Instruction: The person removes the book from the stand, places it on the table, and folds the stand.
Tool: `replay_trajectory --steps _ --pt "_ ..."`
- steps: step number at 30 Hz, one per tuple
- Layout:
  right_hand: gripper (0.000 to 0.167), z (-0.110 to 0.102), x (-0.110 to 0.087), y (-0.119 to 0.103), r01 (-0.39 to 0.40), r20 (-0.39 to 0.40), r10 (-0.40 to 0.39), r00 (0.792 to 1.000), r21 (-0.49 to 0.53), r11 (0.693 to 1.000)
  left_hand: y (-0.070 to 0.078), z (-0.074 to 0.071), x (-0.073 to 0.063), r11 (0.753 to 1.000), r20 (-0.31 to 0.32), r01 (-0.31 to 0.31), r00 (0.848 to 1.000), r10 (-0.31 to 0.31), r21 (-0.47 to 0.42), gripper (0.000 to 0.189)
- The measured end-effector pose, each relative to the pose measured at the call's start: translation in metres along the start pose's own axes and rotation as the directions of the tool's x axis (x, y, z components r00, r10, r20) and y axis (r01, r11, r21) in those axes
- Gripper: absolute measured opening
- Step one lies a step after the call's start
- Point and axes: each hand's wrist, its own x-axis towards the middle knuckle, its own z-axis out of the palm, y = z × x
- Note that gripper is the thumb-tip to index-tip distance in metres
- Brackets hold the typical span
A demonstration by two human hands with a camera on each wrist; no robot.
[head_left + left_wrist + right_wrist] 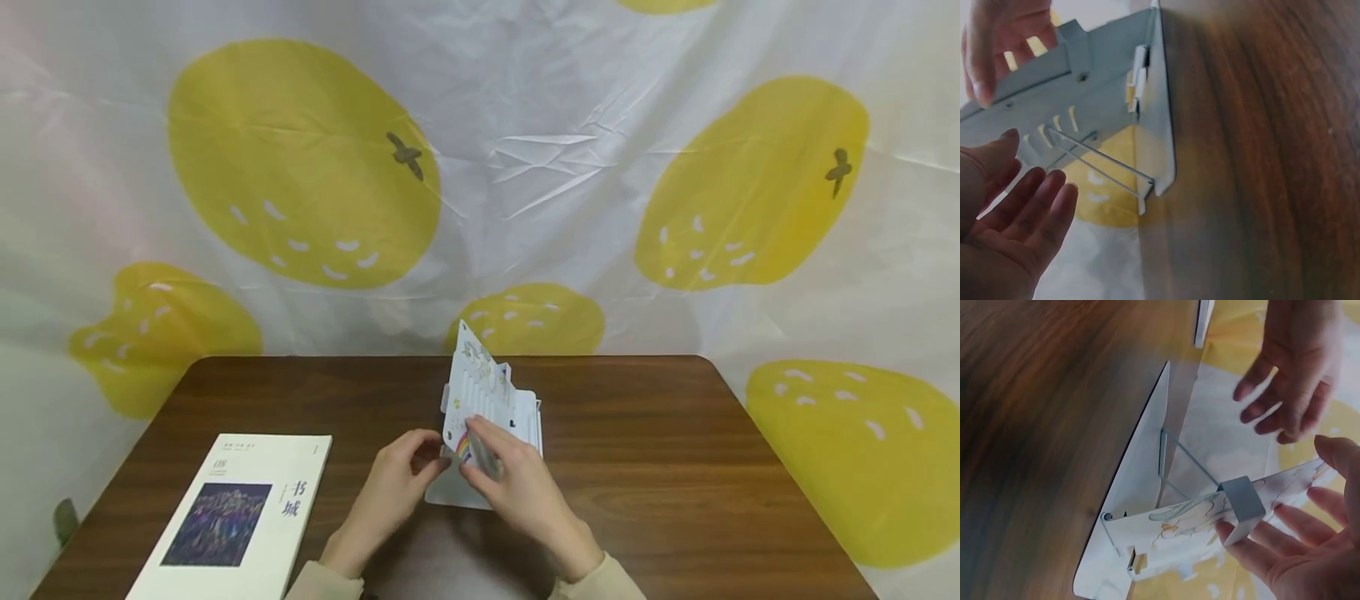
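A white metal book stand [480,383] with a printed rainbow stands unfolded on the table, its panel tilted up from a flat base plate [456,490]. My right hand [521,479] grips the near end of the panel, thumb on one face and fingers on the other. Close to that end, my left hand [393,475] hovers with loosely bent fingers and holds nothing; the right wrist view shows a gap between it and the panel. A wire support [1102,155] links panel and base in the left wrist view. A bent metal clip [1244,497] sits on the panel's edge.
A cream-coloured book [300,458] with a dark picture on its cover lies at the left of the brown wooden table [675,467]. Behind the table hangs a white curtain [525,183] printed with yellow fruit.
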Motion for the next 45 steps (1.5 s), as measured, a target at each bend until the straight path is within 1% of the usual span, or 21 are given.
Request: replay_trajectory --steps 2,7,9,13,16,19,25,28,31,36,38,41,45 --pt "0.054 -0.004 -0.001 0.003 0.01 0.003 -0.01 1.0 0.018 1.0 -0.003 0.004 0.002 1.0 0.009 -0.001 1.0 0.001 0.03 0.021" --pt "0.053 -0.012 -0.001 0.009 0.023 0.025 -0.024 0.999 0.049 0.999 -0.012 0.011 0.005 0.995 0.028 0.045 0.998 -0.048 0.094 0.021" --pt "0.053 -0.014 -0.002 0.011 0.023 0.032 -0.025 0.999 0.052 0.998 -0.016 0.014 0.006 0.992 0.039 0.049 0.998 -0.054 0.119 0.02" --pt "0.054 -0.018 -0.005 0.015 0.033 0.027 -0.035 0.999 0.056 0.998 -0.026 0.02 0.013 0.987 0.081 0.02 0.996 -0.034 0.16 0.019" --pt "0.054 -0.019 -0.008 0.018 0.04 0.025 -0.041 0.999 0.056 0.998 -0.031 0.025 0.017 0.984 0.124 0.006 0.992 -0.028 0.178 0.016" --pt "0.053 -0.019 -0.009 0.019 0.044 0.024 -0.045 0.999 0.058 0.997 -0.034 0.028 0.021 0.981 0.156 0.002 0.987 -0.033 0.194 0.012" --pt "0.051 -0.017 -0.012 0.018 0.049 0.017 -0.05 0.999 0.05 0.998 -0.037 0.033 0.026 0.977 0.197 -0.037 0.98 -0.006 0.21 0.005" --pt "0.051 -0.015 -0.013 0.017 0.065 0.007 -0.065 0.998 0.0 0.998 -0.037 0.034 0.028 0.977 0.217 -0.04 0.976 -0.007 0.211 0.004" --pt "0.049 -0.014 -0.015 0.014 0.083 -0.01 -0.084 0.996 -0.074 0.994 -0.037 0.034 0.029 0.977 0.23 -0.041 0.973 -0.008 0.208 0.003" --pt "0.044 -0.012 -0.014 0.006 0.089 -0.039 -0.1 0.994 -0.214 0.973 -0.04 0.034 0.03 0.978 0.24 -0.036 0.971 -0.015 0.206 0.003" --pt "0.037 -0.012 -0.011 0.0 0.087 -0.045 -0.103 0.994 -0.268 0.96 -0.042 0.034 0.03 0.977 0.24 -0.04 0.971 -0.012 0.211 0.002" --pt "0.025 -0.011 -0.005 -0.008 0.084 -0.044 -0.103 0.994 -0.318 0.944 -0.045 0.035 0.031 0.975 0.236 -0.041 0.972 -0.012 0.217 0.004" --pt "0.019 -0.009 -0.001 -0.013 0.092 -0.03 -0.11 0.993 -0.354 0.931 -0.047 0.035 0.032 0.975 0.23 -0.039 0.973 -0.013 0.219 0.005"
